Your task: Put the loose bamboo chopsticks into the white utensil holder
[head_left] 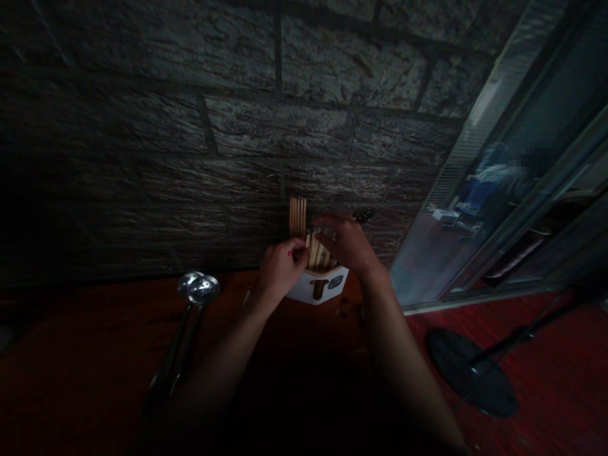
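A white holder (pixel 309 292) with a cut-out front stands on the wooden surface close to the stone wall. Light wooden chopsticks (pixel 319 253) are packed upright in it. My left hand (pixel 284 265) is closed at the holder's left side, thumb and fingers pinched by a bundle of reddish-brown chopsticks (pixel 297 217) that rises above it. Their lower ends are hidden behind the hand. My right hand (pixel 346 239) curves over the holder's right side, thumb and forefinger apart near the chopstick tops. Its other fingers are partly hidden.
Two metal ladles (pixel 203 290) lie on the wooden surface (pixel 109 329) to the left. A dark perforated utensil head (pixel 363 215) shows behind my right hand. To the right are a glass door (pixel 456 190) and a stand's round black base (pixel 470 372) on red flooring.
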`<control>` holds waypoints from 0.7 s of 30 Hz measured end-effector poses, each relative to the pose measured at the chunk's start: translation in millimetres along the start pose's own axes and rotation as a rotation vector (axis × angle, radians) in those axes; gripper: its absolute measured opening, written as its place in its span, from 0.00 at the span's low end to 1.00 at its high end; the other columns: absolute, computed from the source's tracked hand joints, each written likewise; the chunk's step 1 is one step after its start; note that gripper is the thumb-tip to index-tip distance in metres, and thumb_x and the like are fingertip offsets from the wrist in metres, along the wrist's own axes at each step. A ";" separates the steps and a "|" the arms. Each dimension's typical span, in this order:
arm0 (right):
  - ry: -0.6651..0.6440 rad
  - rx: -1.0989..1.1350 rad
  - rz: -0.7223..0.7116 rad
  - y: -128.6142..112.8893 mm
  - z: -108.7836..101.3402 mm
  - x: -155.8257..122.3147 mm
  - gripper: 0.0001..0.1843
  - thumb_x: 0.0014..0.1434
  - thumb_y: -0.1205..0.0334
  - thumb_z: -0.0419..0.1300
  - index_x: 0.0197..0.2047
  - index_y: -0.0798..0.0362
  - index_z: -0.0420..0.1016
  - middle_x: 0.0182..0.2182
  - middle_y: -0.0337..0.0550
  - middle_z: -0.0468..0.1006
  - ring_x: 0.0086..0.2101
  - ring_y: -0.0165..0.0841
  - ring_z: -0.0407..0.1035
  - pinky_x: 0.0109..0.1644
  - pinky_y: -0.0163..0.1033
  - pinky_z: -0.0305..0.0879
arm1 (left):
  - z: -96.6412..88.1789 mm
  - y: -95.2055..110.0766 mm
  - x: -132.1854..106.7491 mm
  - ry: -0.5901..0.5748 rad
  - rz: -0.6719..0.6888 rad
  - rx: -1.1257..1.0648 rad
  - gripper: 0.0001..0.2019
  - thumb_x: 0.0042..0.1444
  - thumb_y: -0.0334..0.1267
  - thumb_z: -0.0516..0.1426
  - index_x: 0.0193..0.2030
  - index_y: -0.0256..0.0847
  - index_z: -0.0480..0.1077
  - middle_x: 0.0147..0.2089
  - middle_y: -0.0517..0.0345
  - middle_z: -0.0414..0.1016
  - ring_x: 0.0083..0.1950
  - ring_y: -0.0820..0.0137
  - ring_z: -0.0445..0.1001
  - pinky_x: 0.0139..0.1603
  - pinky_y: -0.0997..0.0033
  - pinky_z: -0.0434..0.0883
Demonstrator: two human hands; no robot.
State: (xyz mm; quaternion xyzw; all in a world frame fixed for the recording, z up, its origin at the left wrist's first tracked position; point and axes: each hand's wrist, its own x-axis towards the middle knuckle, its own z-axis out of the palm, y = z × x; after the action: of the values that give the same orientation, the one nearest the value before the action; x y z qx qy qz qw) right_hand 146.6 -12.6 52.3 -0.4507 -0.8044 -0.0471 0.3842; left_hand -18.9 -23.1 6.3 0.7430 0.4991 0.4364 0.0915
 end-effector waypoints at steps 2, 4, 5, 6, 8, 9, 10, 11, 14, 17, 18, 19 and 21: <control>-0.015 0.011 0.007 0.4 3.3 0.7 0.14 0.56 0.69 0.59 0.45 0.49 0.78 0.48 0.46 0.77 0.50 0.39 0.69 0.57 0.50 0.60 | -0.8 0.8 -0.1 0.004 -0.003 0.015 0.04 0.58 0.37 0.57 0.37 0.43 0.73 0.36 0.57 0.82 0.37 0.66 0.80 0.40 0.69 0.73; -0.024 0.016 0.019 0.8 5.3 1.2 0.13 0.57 0.68 0.59 0.45 0.49 0.78 0.48 0.46 0.77 0.50 0.39 0.69 0.57 0.50 0.60 | -2.3 1.9 0.1 0.010 -0.012 0.014 0.04 0.57 0.36 0.57 0.36 0.43 0.73 0.36 0.57 0.82 0.38 0.66 0.80 0.39 0.69 0.73; -0.025 0.017 0.025 0.9 5.8 1.5 0.13 0.57 0.68 0.59 0.45 0.49 0.78 0.47 0.46 0.77 0.50 0.40 0.69 0.57 0.50 0.60 | -3.1 2.4 0.2 0.008 -0.018 0.010 0.03 0.57 0.35 0.57 0.37 0.43 0.72 0.36 0.57 0.82 0.38 0.66 0.80 0.39 0.69 0.74; -0.026 0.018 0.027 1.0 6.0 1.7 0.13 0.57 0.67 0.59 0.45 0.49 0.78 0.47 0.46 0.77 0.50 0.40 0.69 0.57 0.51 0.60 | -3.8 2.9 0.2 0.005 -0.026 0.006 0.03 0.57 0.35 0.57 0.37 0.43 0.72 0.36 0.57 0.82 0.38 0.66 0.80 0.39 0.69 0.74; -0.030 0.019 0.022 0.6 6.0 1.9 0.12 0.57 0.67 0.59 0.45 0.48 0.79 0.47 0.45 0.77 0.50 0.40 0.69 0.57 0.51 0.59 | -4.8 3.9 0.2 -0.008 -0.041 0.010 0.04 0.56 0.35 0.57 0.38 0.43 0.71 0.37 0.58 0.82 0.38 0.66 0.80 0.40 0.69 0.74; -0.032 0.019 0.017 0.1 5.8 2.0 0.12 0.58 0.67 0.59 0.45 0.48 0.79 0.47 0.45 0.77 0.50 0.40 0.69 0.58 0.51 0.59 | -5.2 4.3 0.1 -0.015 -0.044 0.020 0.05 0.56 0.34 0.57 0.39 0.43 0.71 0.37 0.58 0.82 0.39 0.66 0.80 0.40 0.69 0.74; -0.034 0.018 0.013 -0.5 5.7 2.0 0.12 0.58 0.66 0.59 0.45 0.47 0.79 0.47 0.45 0.77 0.50 0.40 0.69 0.58 0.51 0.59 | -5.6 4.7 0.0 -0.021 -0.046 0.032 0.05 0.56 0.34 0.57 0.40 0.44 0.72 0.37 0.58 0.82 0.39 0.65 0.80 0.40 0.68 0.74; -0.035 0.017 0.010 -1.2 5.6 1.9 0.12 0.58 0.66 0.59 0.45 0.47 0.79 0.48 0.45 0.77 0.50 0.40 0.69 0.58 0.51 0.59 | -5.9 5.1 -0.3 -0.025 -0.046 0.041 0.06 0.56 0.34 0.57 0.41 0.44 0.72 0.37 0.57 0.82 0.39 0.65 0.80 0.41 0.68 0.74; -0.031 0.017 0.005 -3.3 5.5 1.6 0.12 0.59 0.65 0.59 0.45 0.45 0.79 0.49 0.45 0.77 0.51 0.40 0.69 0.58 0.51 0.60 | -6.6 5.9 -1.2 -0.029 -0.043 0.046 0.08 0.56 0.34 0.57 0.43 0.44 0.73 0.39 0.56 0.83 0.41 0.64 0.80 0.42 0.68 0.74; -0.028 0.016 -0.001 -5.1 4.9 1.4 0.13 0.60 0.65 0.59 0.46 0.44 0.79 0.49 0.44 0.77 0.51 0.39 0.69 0.58 0.52 0.60 | -6.4 6.0 -1.7 -0.031 -0.030 0.035 0.08 0.56 0.34 0.57 0.42 0.45 0.74 0.40 0.56 0.82 0.41 0.64 0.80 0.42 0.68 0.74; -0.028 0.016 -0.007 -5.4 4.4 1.4 0.14 0.60 0.65 0.59 0.47 0.44 0.79 0.49 0.44 0.77 0.51 0.39 0.69 0.58 0.52 0.60 | -6.1 5.9 -1.7 -0.027 -0.028 0.033 0.08 0.56 0.34 0.57 0.42 0.44 0.74 0.40 0.56 0.82 0.41 0.64 0.80 0.42 0.67 0.74; -0.028 0.015 -0.013 -5.7 3.9 1.5 0.15 0.60 0.66 0.59 0.48 0.44 0.78 0.49 0.44 0.78 0.51 0.39 0.69 0.57 0.52 0.60 | -5.6 5.8 -1.7 -0.023 -0.027 0.031 0.08 0.56 0.34 0.57 0.42 0.44 0.74 0.40 0.56 0.82 0.42 0.64 0.80 0.43 0.67 0.74; -0.032 0.013 -0.021 -5.6 2.7 1.6 0.16 0.59 0.67 0.59 0.50 0.45 0.77 0.49 0.44 0.78 0.51 0.39 0.69 0.57 0.52 0.61 | -4.1 5.4 -1.6 -0.017 -0.032 0.026 0.08 0.56 0.35 0.57 0.42 0.44 0.74 0.41 0.57 0.82 0.42 0.65 0.80 0.44 0.67 0.74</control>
State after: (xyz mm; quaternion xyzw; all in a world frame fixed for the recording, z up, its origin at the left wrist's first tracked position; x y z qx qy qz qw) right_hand 140.3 -13.7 53.0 -0.4405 -0.8154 -0.0387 0.3737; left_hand -18.6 -28.3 11.0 0.7398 0.5156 0.4221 0.0930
